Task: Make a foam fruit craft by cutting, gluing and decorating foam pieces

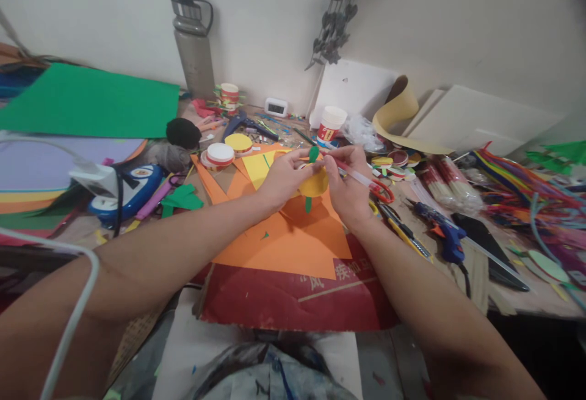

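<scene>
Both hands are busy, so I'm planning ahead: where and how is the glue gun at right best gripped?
Probably by its blue handle, from the near side, with the right hand once free: the handle angles toward the person, while the nozzle points away leftward. Avoid the cord at the handle's base.

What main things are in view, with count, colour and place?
Yellow piece: one, yellow and green, centre
Stick: one, red and clear, centre
Orange sheets: several, orange, centre
Cardboard: one, red, near edge
Large sheet: one, green, far left
Bottle: one, grey, back left
Clock: one, white, back centre
Cups: two, white and red, back
Corded glue gun: one, blue, right
Pipe cleaners: many, multicoloured, far right
Left hand: one, bare, on yellow piece
Right hand: one, bare, on stick
</scene>
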Available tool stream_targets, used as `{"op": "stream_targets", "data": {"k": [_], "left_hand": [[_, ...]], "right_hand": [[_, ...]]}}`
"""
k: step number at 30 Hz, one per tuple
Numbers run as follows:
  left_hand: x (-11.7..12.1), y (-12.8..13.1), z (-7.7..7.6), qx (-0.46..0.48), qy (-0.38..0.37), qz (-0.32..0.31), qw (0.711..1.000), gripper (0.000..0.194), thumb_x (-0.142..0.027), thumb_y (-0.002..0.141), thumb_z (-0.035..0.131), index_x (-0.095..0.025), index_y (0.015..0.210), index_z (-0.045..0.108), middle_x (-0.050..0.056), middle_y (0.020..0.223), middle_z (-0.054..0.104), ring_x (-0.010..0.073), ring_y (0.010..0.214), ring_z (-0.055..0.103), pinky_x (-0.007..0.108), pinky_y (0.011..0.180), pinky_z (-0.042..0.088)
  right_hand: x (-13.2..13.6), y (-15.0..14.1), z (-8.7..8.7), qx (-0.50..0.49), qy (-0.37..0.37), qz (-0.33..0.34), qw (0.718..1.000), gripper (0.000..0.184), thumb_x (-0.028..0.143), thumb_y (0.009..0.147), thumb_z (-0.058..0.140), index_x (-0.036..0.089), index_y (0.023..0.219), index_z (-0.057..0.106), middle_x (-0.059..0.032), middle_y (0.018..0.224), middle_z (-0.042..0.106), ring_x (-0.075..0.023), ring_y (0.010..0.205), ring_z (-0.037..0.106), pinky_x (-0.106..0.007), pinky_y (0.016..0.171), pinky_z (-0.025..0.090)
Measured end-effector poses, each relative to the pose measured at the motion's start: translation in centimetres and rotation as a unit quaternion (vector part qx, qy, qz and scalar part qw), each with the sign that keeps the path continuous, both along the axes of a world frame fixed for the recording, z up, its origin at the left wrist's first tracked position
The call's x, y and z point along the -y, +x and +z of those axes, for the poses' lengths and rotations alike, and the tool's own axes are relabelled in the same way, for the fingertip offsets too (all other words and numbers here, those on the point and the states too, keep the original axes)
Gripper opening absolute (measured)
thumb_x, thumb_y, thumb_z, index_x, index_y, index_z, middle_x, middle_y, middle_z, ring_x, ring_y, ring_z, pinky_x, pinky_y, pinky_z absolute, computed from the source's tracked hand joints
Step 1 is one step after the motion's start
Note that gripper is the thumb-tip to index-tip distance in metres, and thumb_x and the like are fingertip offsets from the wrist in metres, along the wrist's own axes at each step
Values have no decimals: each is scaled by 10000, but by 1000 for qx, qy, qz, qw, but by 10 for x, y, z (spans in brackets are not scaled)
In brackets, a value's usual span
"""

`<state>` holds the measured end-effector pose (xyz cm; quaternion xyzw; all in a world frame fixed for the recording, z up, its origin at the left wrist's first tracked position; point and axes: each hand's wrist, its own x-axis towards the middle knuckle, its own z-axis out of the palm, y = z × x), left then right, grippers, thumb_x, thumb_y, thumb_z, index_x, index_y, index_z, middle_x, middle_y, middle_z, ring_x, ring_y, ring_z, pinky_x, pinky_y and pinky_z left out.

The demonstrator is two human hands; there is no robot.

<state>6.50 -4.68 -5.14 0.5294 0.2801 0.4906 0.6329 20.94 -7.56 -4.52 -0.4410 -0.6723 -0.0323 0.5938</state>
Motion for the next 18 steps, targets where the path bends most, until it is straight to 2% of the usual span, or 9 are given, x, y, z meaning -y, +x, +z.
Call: {"op": "stream_targets", "data": {"k": [9,13,18], "left_hand": [[1,0,2,21,-2,-8,1000,511,-421,754,906,-177,1179,762,58,923,789,147,740,685,270,691,534],[2,0,2,14,6,-7,1000,477,-409,761,898,-174,1154,761,37,867,773,126,691,653,258,670,506],[1,0,2,3,22,-6,1000,465,-408,778,880,-176,1164,763,44,874,776,142,726,673,268,687,511]], "right_hand": [[-2,1,-2,1,-7,-4,1000,139,375,988,617,244,976,571,-11,851,676,-181,766,672,-357,735,570],[-2,0,-2,-8,-9,11,1000,135,371,993,610,244,981,566,-11,858,675,-181,770,675,-361,745,576],[-2,0,-2,-5,-10,6,1000,122,362,992,607,247,981,570,-12,858,676,-177,771,679,-353,738,583]]}}
